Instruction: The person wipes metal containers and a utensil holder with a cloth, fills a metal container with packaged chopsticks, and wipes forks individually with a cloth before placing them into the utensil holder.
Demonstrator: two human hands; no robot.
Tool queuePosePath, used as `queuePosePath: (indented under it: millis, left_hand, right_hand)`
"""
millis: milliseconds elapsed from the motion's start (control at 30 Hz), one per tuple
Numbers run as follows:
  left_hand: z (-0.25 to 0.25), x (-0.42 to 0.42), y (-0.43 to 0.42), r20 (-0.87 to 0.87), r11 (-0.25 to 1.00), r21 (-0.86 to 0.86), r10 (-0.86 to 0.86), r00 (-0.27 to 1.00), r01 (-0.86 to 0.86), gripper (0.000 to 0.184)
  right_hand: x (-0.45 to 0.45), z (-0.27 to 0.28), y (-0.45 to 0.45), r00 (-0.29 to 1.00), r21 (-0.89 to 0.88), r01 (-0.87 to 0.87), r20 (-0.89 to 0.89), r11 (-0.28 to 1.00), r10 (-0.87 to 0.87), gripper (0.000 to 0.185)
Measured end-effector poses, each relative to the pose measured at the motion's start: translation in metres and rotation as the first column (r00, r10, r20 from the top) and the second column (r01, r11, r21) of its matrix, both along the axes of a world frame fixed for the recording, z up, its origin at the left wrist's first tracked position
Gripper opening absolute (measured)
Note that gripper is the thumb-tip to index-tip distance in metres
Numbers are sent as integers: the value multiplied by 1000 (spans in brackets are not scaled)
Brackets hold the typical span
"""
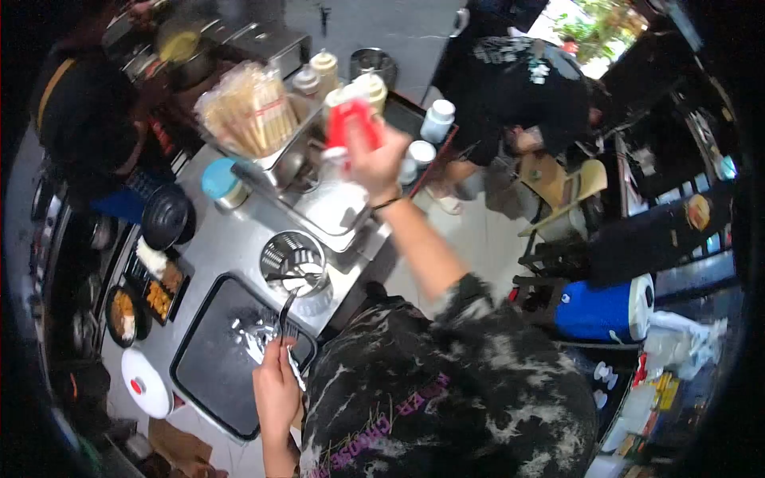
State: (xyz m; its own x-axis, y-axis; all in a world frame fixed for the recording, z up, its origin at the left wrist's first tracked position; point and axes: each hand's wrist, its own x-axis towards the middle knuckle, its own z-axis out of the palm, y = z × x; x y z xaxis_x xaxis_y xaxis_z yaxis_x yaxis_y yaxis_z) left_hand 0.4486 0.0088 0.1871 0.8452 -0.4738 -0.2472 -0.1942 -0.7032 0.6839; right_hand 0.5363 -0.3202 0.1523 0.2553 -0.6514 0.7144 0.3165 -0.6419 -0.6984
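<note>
My right hand [378, 163] is raised over the back of the steel counter, closed round a red object [351, 127] blurred by motion. White and cream squeeze bottles [325, 68] stand behind it. Lower down, my left hand [275, 378] grips the dark handle of a utensil [283, 323], above the right edge of a black tray [219, 358]. Crumpled shiny foil or cutlery [259, 338] lies on that tray. A perforated metal container [293, 255] with utensils in it is just beyond my left hand.
Wrapped chopsticks [253, 111] fill a bin at the back. Food boxes [155, 279], a blue-lidded jar [223, 183] and a white lid [146, 382] are on the left. One person [88, 119] stands at left, another [518, 95] at the back right. A blue cooler [598, 311] sits right.
</note>
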Motion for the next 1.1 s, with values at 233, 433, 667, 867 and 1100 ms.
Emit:
queuePosePath:
  millis: [233,433,667,867,1100]
  left_hand:
    - [-4,56,-28,395,979,202,-105,913,25,17]
    - [-37,97,-90,359,810,533,-476,803,243,5]
    - [-76,123,-124,244,729,586,-576,781,354,7]
    - [47,108,-41,636,982,-65,177,751,-176,22]
    - [-170,98,104,206,609,524,587,783,-595,37]
  right_hand:
    - [-75,-14,-9,922,436,-352,8,829,387,21]
    - [-93,-32,-10,883,523,-340,-108,782,456,19]
    - [-111,-47,-33,823,541,-337,-229,770,521,23]
    - [-100,-56,-33,904,789,-291,41,541,426,34]
    - [-86,-43,-16,640,848,-520,469,-105,609,40]
